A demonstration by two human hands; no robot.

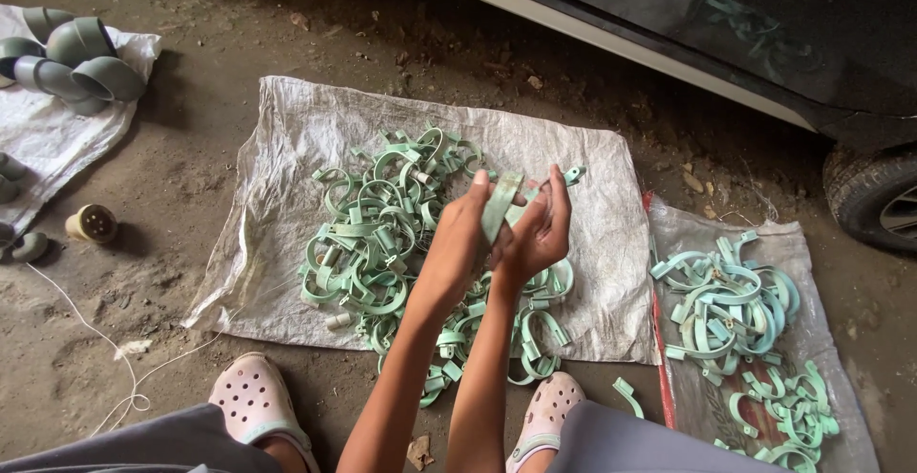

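Bare, dusty dirt ground (191,177), outdoors. A dark vehicle body (764,24) and tyre (874,196) are seen at the upper right.

A pale green plastic pipe clamp (501,207) is pinched between the fingers of the left hand (461,234) and right hand (537,234), above the middle of a white woven sack (287,139). More clamps are heaped there (382,234); a second sack (821,330) at its right edge carries another heap. Grey pipe elbows (76,57) are noted at the upper left.

Matt green plastic clamps (382,234), woven sack (287,139)
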